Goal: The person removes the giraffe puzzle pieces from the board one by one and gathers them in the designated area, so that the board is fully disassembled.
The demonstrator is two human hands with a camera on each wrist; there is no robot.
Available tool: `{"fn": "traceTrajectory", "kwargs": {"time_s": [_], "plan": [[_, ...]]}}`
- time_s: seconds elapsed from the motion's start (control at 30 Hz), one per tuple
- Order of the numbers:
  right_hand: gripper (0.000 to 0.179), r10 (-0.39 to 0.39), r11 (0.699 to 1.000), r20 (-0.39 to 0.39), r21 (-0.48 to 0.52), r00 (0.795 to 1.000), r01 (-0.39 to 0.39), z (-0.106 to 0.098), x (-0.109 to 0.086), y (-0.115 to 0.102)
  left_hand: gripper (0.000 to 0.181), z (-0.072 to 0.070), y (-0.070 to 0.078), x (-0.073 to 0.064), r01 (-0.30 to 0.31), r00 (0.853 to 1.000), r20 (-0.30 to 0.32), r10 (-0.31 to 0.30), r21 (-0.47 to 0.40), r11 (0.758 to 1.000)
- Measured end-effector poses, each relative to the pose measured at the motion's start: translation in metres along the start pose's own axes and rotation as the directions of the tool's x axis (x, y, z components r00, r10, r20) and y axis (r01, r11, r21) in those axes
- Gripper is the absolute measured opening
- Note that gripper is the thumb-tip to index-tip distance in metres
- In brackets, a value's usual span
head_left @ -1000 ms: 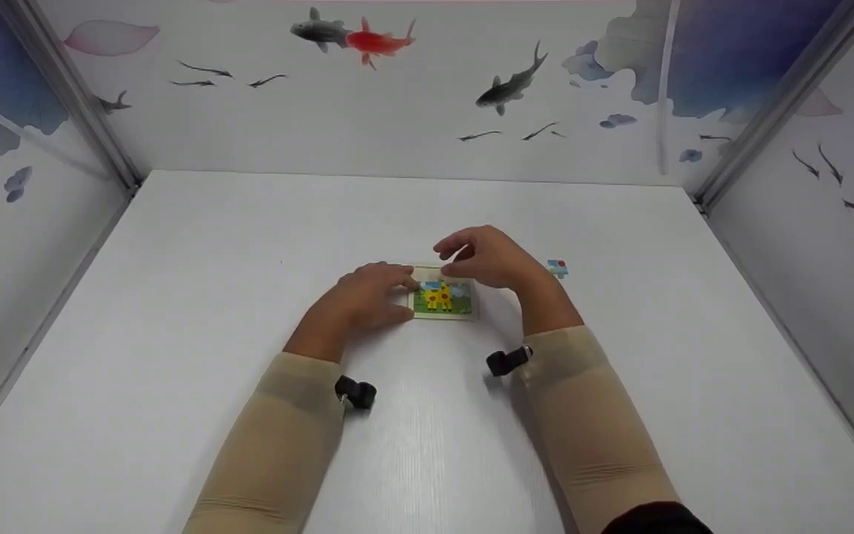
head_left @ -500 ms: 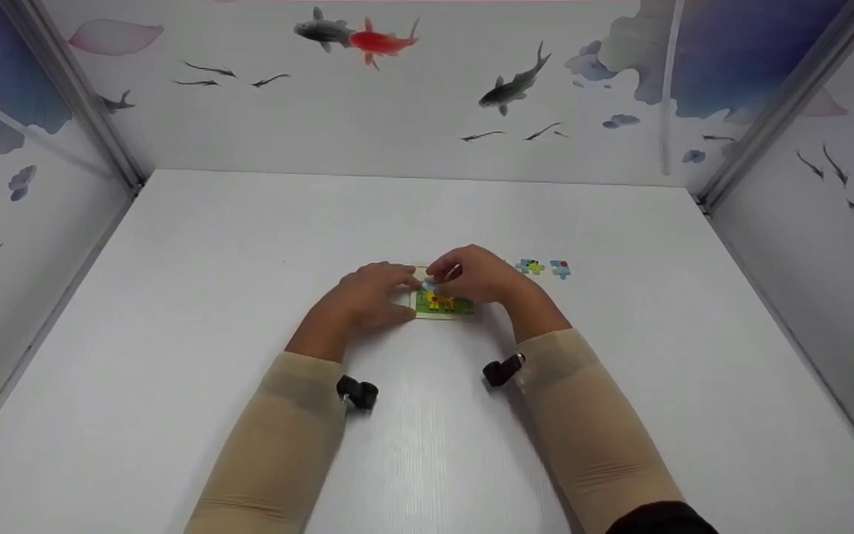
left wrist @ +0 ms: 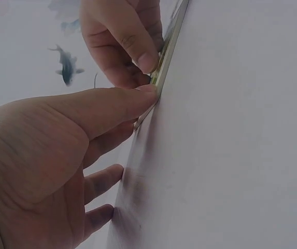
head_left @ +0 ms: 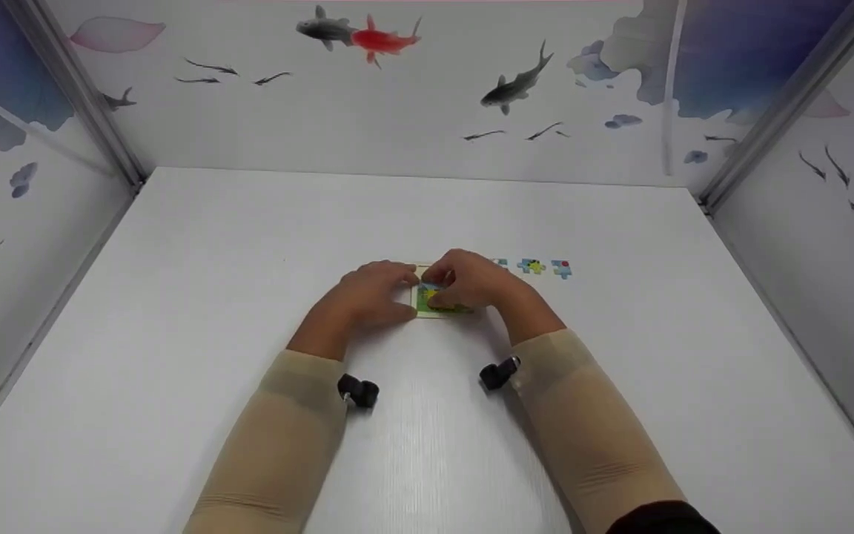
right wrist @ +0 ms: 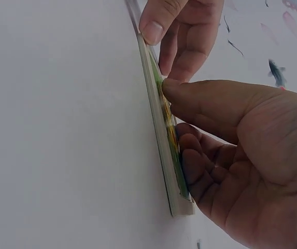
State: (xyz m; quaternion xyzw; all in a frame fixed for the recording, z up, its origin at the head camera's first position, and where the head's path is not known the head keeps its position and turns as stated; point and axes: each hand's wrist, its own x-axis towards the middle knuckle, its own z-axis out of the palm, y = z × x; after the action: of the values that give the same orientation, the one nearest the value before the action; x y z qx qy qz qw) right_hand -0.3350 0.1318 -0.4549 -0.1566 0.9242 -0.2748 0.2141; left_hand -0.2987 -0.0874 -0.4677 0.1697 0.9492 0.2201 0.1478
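A small wooden jigsaw board (head_left: 442,317) with a green and yellow picture lies flat mid-table. My left hand (head_left: 373,297) holds its left side, the thumb at the front corner; in the left wrist view that thumb (left wrist: 132,101) touches the rim. Over the picture, my right hand (head_left: 475,280) has thumb and curled fingertips down on a light-blue puzzle piece, mostly hidden beneath them. The right wrist view shows the right hand's curled fingers (right wrist: 195,155) against the board's face (right wrist: 168,119).
Behind the right hand lie loose puzzle pieces: one partly covered (head_left: 501,262), a blue-yellow piece (head_left: 532,265) and a blue piece with a red spot (head_left: 562,268). White walls printed with fish (head_left: 379,41) enclose the white table (head_left: 212,259).
My right hand has come down and left with the light-blue piece onto the board, its thumb now lower on the picture. Loose pieces behind it came into sight. The left hand stays put.
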Motion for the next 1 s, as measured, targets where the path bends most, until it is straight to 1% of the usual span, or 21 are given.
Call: {"fn": "traceTrajectory", "kwargs": {"time_s": [0.1,0.27,0.53,0.73,0.83,1.0], "plan": [[0.044,-0.026,0.999,-0.003,-0.032,1.000,0.026,0.002,0.000,-0.003,0.061,-0.001,0.000,0.000,-0.001,1.000,-0.005,0.001,-0.006,1.000],[0.044,-0.045,0.997,-0.006,-0.064,0.999,0.044,0.003,-0.002,-0.007,0.064,-0.001,0.001,-0.002,0.009,1.000,-0.005,-0.009,-0.014,1.000],[0.042,-0.005,0.999,-0.008,-0.042,1.000,0.004,0.004,-0.001,-0.014,0.063,-0.003,0.003,-0.004,0.027,1.000,-0.008,-0.028,-0.059,0.998],[0.040,0.005,0.999,-0.001,-0.041,1.000,-0.005,0.005,0.004,-0.011,0.064,-0.004,0.001,-0.004,0.006,1.000,0.000,-0.006,-0.077,0.997],[0.040,0.005,0.999,0.002,-0.037,1.000,-0.005,0.005,0.005,-0.012,0.064,-0.004,0.000,-0.003,0.008,1.000,0.000,-0.008,-0.087,0.996],[0.041,0.034,0.999,0.002,-0.037,0.999,-0.034,0.006,0.004,-0.017,0.063,-0.003,-0.001,-0.003,0.006,1.000,-0.007,-0.007,-0.087,0.996]]}}
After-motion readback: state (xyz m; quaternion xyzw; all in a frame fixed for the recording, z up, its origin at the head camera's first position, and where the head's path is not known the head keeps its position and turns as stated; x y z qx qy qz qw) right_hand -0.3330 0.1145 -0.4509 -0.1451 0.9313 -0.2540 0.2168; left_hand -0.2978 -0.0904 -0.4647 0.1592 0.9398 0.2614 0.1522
